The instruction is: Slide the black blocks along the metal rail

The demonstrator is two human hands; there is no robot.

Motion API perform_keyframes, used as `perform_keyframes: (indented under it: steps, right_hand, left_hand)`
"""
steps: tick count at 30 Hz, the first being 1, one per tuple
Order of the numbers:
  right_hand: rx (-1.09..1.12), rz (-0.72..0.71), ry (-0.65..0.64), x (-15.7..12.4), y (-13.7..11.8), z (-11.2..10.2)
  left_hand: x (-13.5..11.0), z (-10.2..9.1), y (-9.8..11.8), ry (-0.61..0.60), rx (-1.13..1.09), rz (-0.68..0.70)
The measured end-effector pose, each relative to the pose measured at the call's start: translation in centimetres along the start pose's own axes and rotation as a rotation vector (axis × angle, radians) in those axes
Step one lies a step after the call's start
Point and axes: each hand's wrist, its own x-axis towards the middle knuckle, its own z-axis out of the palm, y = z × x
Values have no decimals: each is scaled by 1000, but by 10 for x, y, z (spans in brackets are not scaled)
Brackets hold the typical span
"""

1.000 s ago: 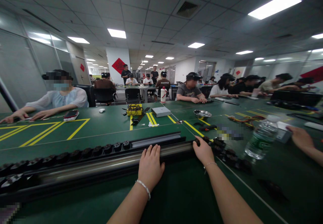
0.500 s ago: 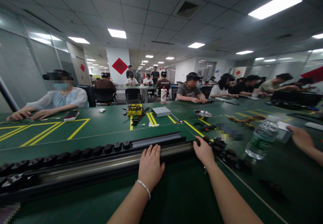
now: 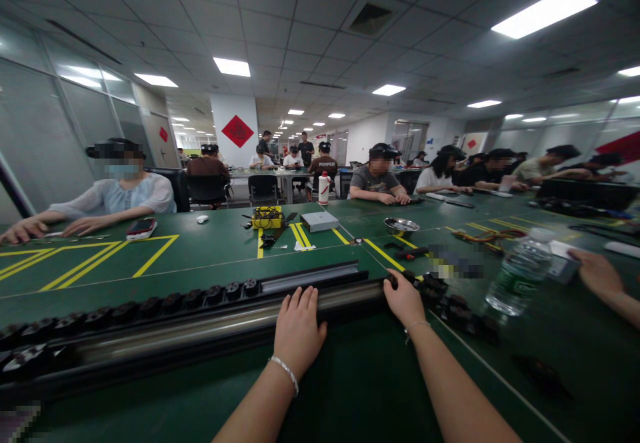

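Note:
A long black rail with a shiny metal channel [image 3: 200,330] lies across the green table in front of me. My left hand [image 3: 299,331] rests flat over it, fingers stretched out together along the channel. At the rail's right end, my right hand [image 3: 404,298] has its fingers curled round a small black piece [image 3: 393,280], mostly hidden by the fingers. A second black rail [image 3: 315,276] runs behind, with a row of round black parts [image 3: 193,298] along its left side. More black parts [image 3: 457,306] sit just right of my right hand.
A water bottle [image 3: 523,273] stands at the right, beside another person's hand [image 3: 597,276]. Farther back are a metal bowl [image 3: 401,225], a grey box [image 3: 319,221], a yellow cable-wrapped item [image 3: 267,217] and a phone [image 3: 141,228]. People sit round the table.
My hands and the rail stay in place. The person at the left has shifted a hand farther left along the table.

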Motion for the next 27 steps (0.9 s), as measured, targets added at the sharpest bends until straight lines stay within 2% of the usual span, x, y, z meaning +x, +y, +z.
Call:
perform_keyframes:
  steps: [27]
  right_hand:
    - [10, 30, 7, 3, 5, 3]
  left_hand:
    - [0, -1, 1, -18, -7, -7]
